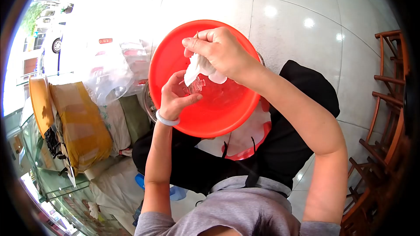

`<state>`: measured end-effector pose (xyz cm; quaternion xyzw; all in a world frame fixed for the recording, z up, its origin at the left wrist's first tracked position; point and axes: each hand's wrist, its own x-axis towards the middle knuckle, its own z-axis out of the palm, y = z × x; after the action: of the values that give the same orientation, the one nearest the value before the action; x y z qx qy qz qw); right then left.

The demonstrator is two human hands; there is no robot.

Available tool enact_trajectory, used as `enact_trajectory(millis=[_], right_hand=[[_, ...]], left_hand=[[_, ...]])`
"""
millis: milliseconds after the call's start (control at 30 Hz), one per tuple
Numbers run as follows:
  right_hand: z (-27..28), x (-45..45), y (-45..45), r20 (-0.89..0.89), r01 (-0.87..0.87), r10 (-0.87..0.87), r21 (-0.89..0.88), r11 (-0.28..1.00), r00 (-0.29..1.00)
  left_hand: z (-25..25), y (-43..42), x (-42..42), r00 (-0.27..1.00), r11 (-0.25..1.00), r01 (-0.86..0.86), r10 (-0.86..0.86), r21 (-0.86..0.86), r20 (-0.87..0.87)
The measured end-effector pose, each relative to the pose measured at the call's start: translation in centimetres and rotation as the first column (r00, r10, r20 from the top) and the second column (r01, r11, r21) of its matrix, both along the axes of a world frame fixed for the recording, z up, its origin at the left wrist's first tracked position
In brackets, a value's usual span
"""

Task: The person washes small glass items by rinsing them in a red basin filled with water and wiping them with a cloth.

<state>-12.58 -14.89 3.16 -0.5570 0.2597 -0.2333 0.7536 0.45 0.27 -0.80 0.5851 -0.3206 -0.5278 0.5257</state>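
My left hand (pixel 176 97), with a pale bangle on its wrist, is closed around a small clear bottle (pixel 199 85). The bottle lies tilted over a large red plastic basin (pixel 209 124). Just above it, my right hand (pixel 218 51) pinches a crumpled white tissue or cloth (pixel 199 67), which hangs down close to the bottle's neck. Whether the cloth touches the bottle is unclear. A thin tip pokes up above my right fingers, too small to name. Both hands are over the basin, whose inside is partly hidden by them.
Clear plastic bags (pixel 109 72) lie left of the basin. A taped brown carton (pixel 81 124) and a glass display case (pixel 57 183) stand at the left. Wooden chairs (pixel 389 98) line the right side. Under the basin are a metal rim (pixel 150 105) and a red-and-white thing (pixel 251 142).
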Motion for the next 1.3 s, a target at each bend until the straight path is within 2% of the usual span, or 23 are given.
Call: enact_trajectory(millis=[167,233,267,367,500,567,600,633,667,700,733,800,833,900,933,967,1000,1033,1067,1133,1200,1233,1300], right_hand=[[-0.5,0.5,0.3,-0.012,0.003,-0.004,-0.045,0.999,1.000],[-0.6,0.5,0.3,-0.006,0.012,-0.012,-0.053,0.999,1.000],[-0.5,0.5,0.4,-0.003,0.017,-0.017,-0.040,0.999,1.000],[-0.4,0.4,0.4,-0.018,0.018,-0.018,-0.033,0.999,1.000],[-0.6,0.3,0.4,-0.021,0.016,-0.017,-0.074,0.997,1.000],[-0.3,0.1,0.2,-0.012,0.005,-0.006,-0.038,0.999,1.000],[-0.2,0.1,0.2,0.005,-0.008,0.008,-0.002,1.000,1.000],[-0.3,0.2,0.3,0.010,-0.014,0.014,0.005,1.000,1.000],[-0.7,0.4,0.3,0.027,-0.008,0.007,0.022,1.000,1.000],[-0.8,0.5,0.1,0.041,-0.002,0.001,0.031,1.000,0.999],[-0.6,0.6,0.4,0.026,0.047,-0.047,0.017,0.999,0.999],[-0.5,0.4,-0.2,0.002,0.055,-0.055,-0.104,0.993,0.998],[-0.2,0.0,0.0,0.014,0.033,-0.032,-0.096,0.995,0.999],[-0.3,-0.2,-0.1,0.024,0.027,-0.024,-0.122,0.992,0.999],[-0.4,0.0,0.0,0.012,0.021,-0.020,-0.097,0.995,1.000],[-0.3,0.2,0.2,0.002,0.012,-0.011,-0.073,0.997,1.000],[-0.2,0.4,0.2,0.023,0.009,-0.007,-0.079,0.997,1.000],[-0.1,0.7,0.5,0.031,-0.002,0.005,-0.087,0.996,1.000],[-0.4,0.7,0.5,0.003,0.006,-0.006,-0.103,0.995,1.000],[-0.4,0.1,-0.1,-0.032,0.070,-0.077,-0.168,0.983,0.997],[-0.1,-0.5,-0.4,-0.031,0.048,-0.054,-0.179,0.983,0.998],[0.3,-0.6,-0.2,-0.021,0.039,-0.043,-0.164,0.986,0.999],[0.5,-0.3,0.1,-0.034,-0.004,-0.001,-0.164,0.986,0.999]], left_hand=[[0.1,0.3,0.5,0.996,0.998,-0.060,0.059,-0.015,-0.066],[0.3,0.4,0.8,0.968,0.999,-0.040,0.040,0.007,-0.248],[0.4,0.2,0.4,0.985,0.995,-0.078,0.086,0.058,-0.147],[0.1,0.3,0.8,0.975,0.979,-0.099,0.132,0.179,-0.181],[0.1,0.2,1.2,0.978,0.966,-0.125,0.158,0.226,-0.134],[0.6,0.2,1.8,0.945,0.980,-0.068,0.123,0.186,-0.304],[-0.6,0.3,2.1,0.877,0.986,-0.054,0.123,0.161,-0.465],[-2.4,0.0,2.0,0.994,0.936,0.056,-0.022,0.348,-0.103],[-3.9,1.0,2.2,0.996,0.936,0.043,-0.010,0.349,-0.094],[-5.8,2.2,2.3,0.979,0.929,0.073,-0.136,0.364,0.150],[-7.9,2.6,2.1,0.890,0.918,0.109,-0.261,0.381,0.375],[-10.9,1.4,1.0,0.517,0.878,0.193,-0.471,0.438,0.715],[-7.2,-0.1,0.0,0.714,0.885,0.161,-0.410,0.437,0.567],[-5.6,-0.7,0.4,0.866,0.947,0.114,-0.242,0.300,0.438],[-5.8,-0.6,0.1,0.961,0.989,0.039,-0.075,0.140,0.265],[-7.5,0.3,0.1,0.961,0.989,0.027,-0.066,0.145,0.269],[-10.7,1.8,0.6,0.641,0.959,0.176,-0.284,0.223,0.713],[-13.2,2.8,1.1,0.096,0.896,0.253,-0.398,0.364,0.913],[-14.2,3.7,1.1,-0.065,0.818,0.304,-0.493,0.488,0.867],[-13.4,1.9,0.2,0.408,0.934,0.253,-0.340,0.252,0.847],[-10.6,0.8,-0.9,0.744,0.997,0.063,-0.083,0.054,0.664],[-10.0,0.9,-1.5,0.696,0.998,-0.054,0.061,-0.033,0.715],[-12.9,3.0,-1.3,0.341,0.974,0.211,-0.149,0.079,0.928]])
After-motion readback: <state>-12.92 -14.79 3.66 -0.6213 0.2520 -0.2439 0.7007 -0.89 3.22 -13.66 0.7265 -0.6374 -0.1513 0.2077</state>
